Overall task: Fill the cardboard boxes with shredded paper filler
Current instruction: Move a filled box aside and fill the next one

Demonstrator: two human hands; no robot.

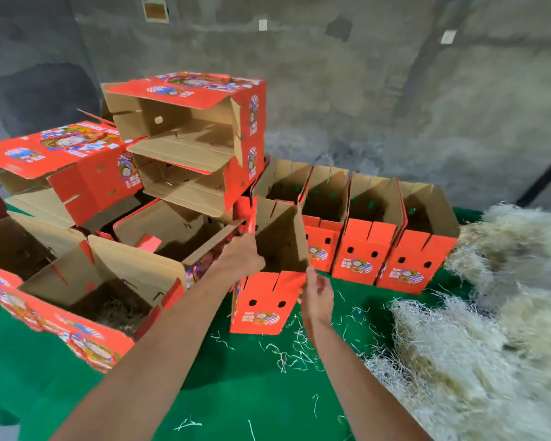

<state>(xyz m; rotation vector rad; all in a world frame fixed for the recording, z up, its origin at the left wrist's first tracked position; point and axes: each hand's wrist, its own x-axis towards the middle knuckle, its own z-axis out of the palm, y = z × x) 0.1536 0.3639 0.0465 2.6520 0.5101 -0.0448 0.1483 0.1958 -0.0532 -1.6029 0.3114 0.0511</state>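
Note:
A red printed cardboard box [263, 302] stands upright and open-topped on the green mat, nearest to me at the centre. My left hand [242, 257] grips its upper left flap. My right hand [317, 297] rests against the box's right front corner, fingers apart. Three more open red boxes [357, 249] stand in a row to its right. A large pile of pale shredded paper [477, 338] lies at the right. A low box at the left [115, 300] holds some shreds.
Several empty red boxes [188, 144] are stacked on their sides at the back left. The green mat [236, 393] carries scattered paper strands. A grey concrete wall [363, 90] stands behind everything.

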